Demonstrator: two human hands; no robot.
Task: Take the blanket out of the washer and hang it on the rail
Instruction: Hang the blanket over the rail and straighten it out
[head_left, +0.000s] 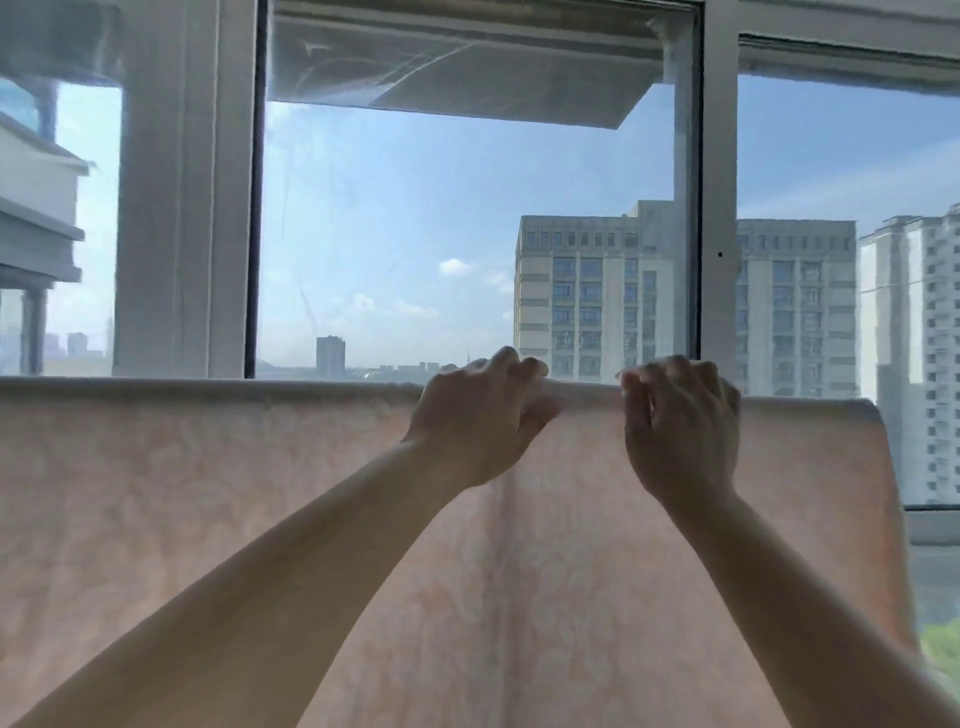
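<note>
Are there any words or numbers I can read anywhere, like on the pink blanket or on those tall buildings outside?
None: no word, number or sign can be read.
Pale pink patterned blanket: only a faint leafy pattern, no label showing.
Beige high-rise building behind the white-framed window: no signs visible.
Left hand and right hand: bare, nothing written.

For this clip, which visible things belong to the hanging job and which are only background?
Job:
pink blanket, draped over a hidden rail
left hand, gripping its top fold
right hand, gripping its top fold

Background:
window frame
apartment blocks outside
</note>
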